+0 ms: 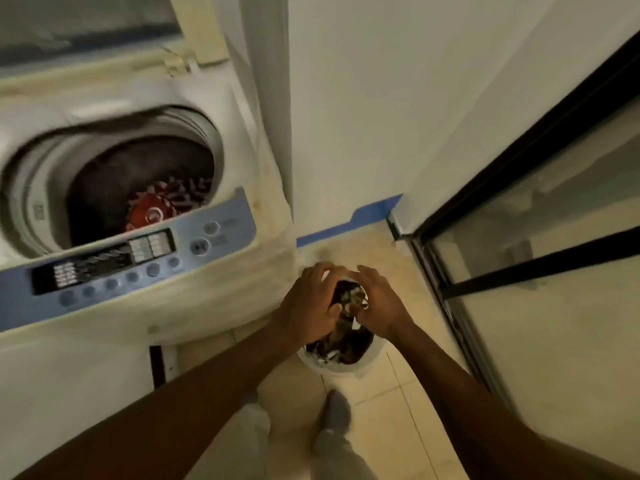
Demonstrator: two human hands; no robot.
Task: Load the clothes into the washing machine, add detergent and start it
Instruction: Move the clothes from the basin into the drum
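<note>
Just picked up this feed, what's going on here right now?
A person stands beside the open washing machine, reaching down with both hands. The left hand and right hand grip a dark patterned garment over a white bucket on the floor, which holds more clothes. Some laundry already lies in the drum.

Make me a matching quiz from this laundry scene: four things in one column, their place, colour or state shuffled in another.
Things:
1 lid
2 control panel
3 white bucket
4 dark garment

Place, colour or state:
A on the floor
B blue
C raised open
D gripped by the left hand and right hand

Pairs: 1-C, 2-B, 3-A, 4-D
</note>
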